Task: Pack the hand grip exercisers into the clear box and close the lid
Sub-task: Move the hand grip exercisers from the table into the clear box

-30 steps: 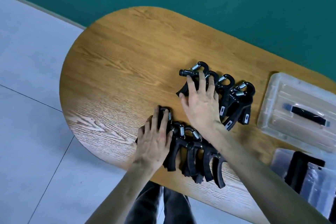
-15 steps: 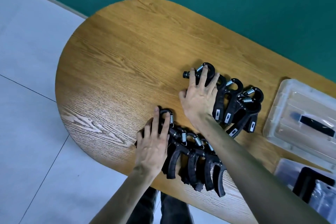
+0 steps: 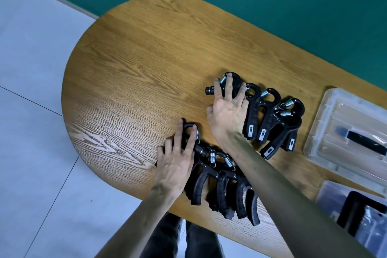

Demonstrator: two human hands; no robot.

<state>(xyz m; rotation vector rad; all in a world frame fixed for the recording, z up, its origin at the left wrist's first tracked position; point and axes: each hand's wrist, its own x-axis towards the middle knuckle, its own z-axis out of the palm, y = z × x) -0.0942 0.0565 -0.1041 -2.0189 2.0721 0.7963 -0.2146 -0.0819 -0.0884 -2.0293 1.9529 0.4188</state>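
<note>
Two rows of black hand grip exercisers with steel springs lie on the wooden table [image 3: 146, 58]. My left hand [image 3: 176, 161] lies flat, fingers spread, on the leftmost piece of the near row [image 3: 222, 186]. Over the leftmost piece of the far row [image 3: 270, 119] rests my right hand [image 3: 228, 111], its fingers draped across that piece's top loop. Neither piece is lifted. The clear lid [image 3: 335, 123] with a black handle lies to the right. The clear box [image 3: 330, 192] sits at the lower right with something black inside, cut off by the frame edge.
The table's rounded end lies to the left, and its near edge runs just below the near row. A green wall stands behind the table and grey floor tiles spread to the left. My legs show under the table edge.
Both hands stay on the same leftmost exercisers. My right fingers have slid up onto the top loop. The view has shifted slightly.
</note>
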